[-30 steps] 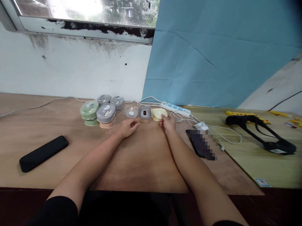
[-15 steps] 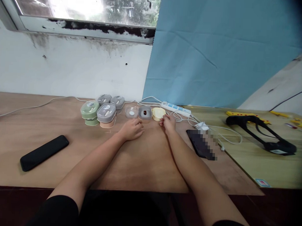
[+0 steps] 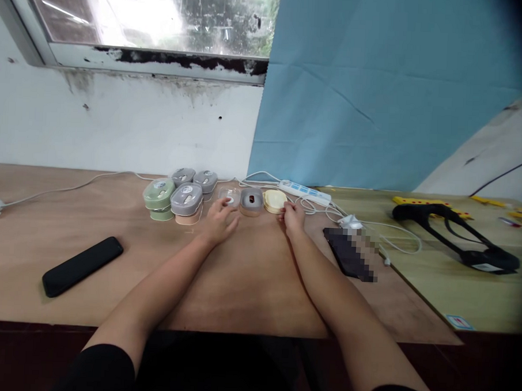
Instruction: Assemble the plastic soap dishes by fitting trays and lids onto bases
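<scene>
Small lidded containers stand in a row at the back of the wooden table (image 3: 240,275). My left hand (image 3: 219,219) reaches forward with fingers apart, fingertips touching the clear container (image 3: 229,195). Beside it sits a grey container (image 3: 251,200) with a dark red thing inside. My right hand (image 3: 293,216) rests with curled fingers against the edge of the yellow round container (image 3: 273,200); whether it grips it I cannot make out. Left of them stand a green stacked container (image 3: 157,197) and grey-lidded ones (image 3: 186,200).
A black phone (image 3: 82,266) lies at the left. A second dark phone (image 3: 347,252) lies right of my right arm, with a white power strip (image 3: 304,192) and cables behind. A black and yellow tool (image 3: 453,233) lies far right. A wall and blue sheet (image 3: 378,91) back the table.
My left hand has moved forward from the table to the clear container and its fingers have spread. My right hand stays at the yellow container. The view has shifted slightly.
</scene>
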The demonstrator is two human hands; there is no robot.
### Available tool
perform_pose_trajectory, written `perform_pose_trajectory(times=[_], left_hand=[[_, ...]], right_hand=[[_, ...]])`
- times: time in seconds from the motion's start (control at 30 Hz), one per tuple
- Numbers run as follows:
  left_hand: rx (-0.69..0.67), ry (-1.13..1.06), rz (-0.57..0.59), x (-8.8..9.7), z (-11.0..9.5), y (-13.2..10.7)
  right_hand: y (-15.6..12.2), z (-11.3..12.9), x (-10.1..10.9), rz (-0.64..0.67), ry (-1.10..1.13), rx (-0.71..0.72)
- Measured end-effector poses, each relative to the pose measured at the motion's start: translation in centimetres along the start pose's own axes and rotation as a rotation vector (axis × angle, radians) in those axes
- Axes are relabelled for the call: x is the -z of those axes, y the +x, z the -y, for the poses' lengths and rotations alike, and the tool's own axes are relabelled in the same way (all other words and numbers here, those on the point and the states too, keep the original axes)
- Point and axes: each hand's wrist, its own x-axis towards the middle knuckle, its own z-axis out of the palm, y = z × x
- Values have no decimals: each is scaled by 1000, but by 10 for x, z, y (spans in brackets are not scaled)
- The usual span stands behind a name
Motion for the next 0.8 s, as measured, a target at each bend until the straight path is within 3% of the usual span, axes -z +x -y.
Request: perform_pose_trajectory(times=[0.33,0.43,0.57,0.8], left_hand=[[408,321,-254,45,33,-5],[473,362,-251,51,49,-5],[490,372,-208,50,56,-7],[396,364,-200,42,47,-7]], right_hand=[[-5,2,-3,-46,-11,66],[-4,1,-2,-48,-24,73],[-3,-1,-2,-50,-54,114],[-2,-4,-2,-54,-110,173]])
